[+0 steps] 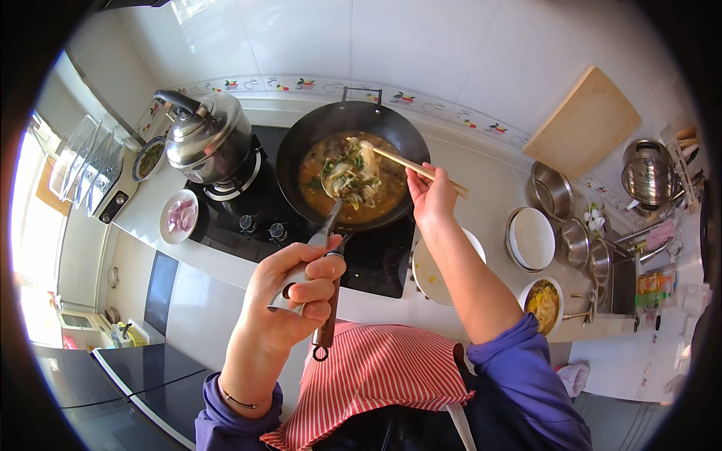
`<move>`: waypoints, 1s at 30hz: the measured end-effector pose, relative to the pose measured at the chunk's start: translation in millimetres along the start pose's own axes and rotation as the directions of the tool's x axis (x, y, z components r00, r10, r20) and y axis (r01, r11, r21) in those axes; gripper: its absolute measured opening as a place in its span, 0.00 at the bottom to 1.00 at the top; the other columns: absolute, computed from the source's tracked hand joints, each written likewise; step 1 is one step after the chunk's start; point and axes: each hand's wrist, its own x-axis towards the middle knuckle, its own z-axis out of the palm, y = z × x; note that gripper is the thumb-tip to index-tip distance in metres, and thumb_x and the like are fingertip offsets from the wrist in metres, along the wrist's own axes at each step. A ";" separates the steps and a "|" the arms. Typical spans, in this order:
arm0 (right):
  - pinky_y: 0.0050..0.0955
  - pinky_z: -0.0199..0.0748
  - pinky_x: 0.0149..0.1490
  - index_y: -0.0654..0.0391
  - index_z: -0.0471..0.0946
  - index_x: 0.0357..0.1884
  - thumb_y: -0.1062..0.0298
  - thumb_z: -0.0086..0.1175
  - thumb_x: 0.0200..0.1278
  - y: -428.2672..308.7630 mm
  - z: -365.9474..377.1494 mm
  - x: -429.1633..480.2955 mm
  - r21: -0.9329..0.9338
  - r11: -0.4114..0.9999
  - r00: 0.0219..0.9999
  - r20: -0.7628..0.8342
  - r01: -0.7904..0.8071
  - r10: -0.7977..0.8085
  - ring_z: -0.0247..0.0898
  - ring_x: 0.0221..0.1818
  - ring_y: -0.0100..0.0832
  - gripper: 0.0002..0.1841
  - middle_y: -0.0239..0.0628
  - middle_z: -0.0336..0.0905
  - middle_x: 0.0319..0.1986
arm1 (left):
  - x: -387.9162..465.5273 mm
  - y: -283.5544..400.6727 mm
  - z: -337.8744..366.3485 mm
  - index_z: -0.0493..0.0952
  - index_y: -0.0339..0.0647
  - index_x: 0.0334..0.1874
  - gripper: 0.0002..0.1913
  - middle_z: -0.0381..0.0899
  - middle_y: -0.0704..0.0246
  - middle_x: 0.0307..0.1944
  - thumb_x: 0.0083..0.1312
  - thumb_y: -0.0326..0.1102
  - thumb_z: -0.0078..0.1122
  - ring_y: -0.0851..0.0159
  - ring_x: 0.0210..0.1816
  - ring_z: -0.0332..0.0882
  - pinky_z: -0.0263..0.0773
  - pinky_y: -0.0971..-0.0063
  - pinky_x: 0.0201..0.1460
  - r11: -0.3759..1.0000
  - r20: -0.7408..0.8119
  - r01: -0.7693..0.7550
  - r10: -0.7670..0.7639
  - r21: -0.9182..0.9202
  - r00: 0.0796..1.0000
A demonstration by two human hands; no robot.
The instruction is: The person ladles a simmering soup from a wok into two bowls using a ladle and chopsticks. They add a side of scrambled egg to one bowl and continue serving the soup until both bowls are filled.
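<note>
A black wok with soup in it stands on the black glass hob. My left hand is closed around the metal handle of a ladle, whose bowl is heaped with leafy vegetables over the soup. The wok's wooden handle runs beside the ladle's handle at my fingers; whether they grip it too, I cannot tell. My right hand holds wooden chopsticks, their tips at a pale piece of food on the ladle.
A steel kettle stands on the hob's left burner. Left of the hob is a plate of sliced onion. To the right are a white bowl, stacked white dishes, steel bowls, a bowl of yellow food and a cutting board.
</note>
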 end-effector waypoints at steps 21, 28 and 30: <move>0.23 0.75 0.39 0.57 0.75 0.43 0.54 0.45 0.69 -84.5 -10.4 -36.2 -0.594 0.733 0.913 0.399 0.331 -0.089 0.78 0.32 0.28 0.16 0.32 0.73 0.37 | -1.1 20.3 5.2 0.69 0.38 0.48 0.11 0.60 0.78 0.23 0.69 0.31 0.37 0.81 0.12 0.55 0.48 0.83 0.15 0.990 0.000 -0.115 0.116 0.086 0.993; 0.25 0.75 0.44 0.59 0.74 0.45 0.58 0.42 0.70 -26.5 -19.5 -36.9 -0.371 0.921 0.981 0.190 0.117 -0.048 0.78 0.36 0.31 0.15 0.37 0.75 0.38 | -2.9 17.6 17.2 0.68 0.35 0.51 0.14 0.58 0.77 0.23 0.70 0.32 0.34 0.80 0.11 0.56 0.52 0.83 0.13 0.995 0.057 -0.094 0.093 0.025 0.994; 0.26 0.75 0.47 0.61 0.73 0.42 0.58 0.41 0.70 -21.8 -21.3 -28.8 -0.268 0.960 0.992 0.116 0.080 -0.050 0.78 0.39 0.32 0.16 0.41 0.77 0.37 | -3.6 16.7 16.5 0.68 0.35 0.52 0.15 0.58 0.77 0.23 0.70 0.32 0.34 0.80 0.10 0.56 0.53 0.82 0.13 0.995 0.063 -0.094 0.092 0.026 0.994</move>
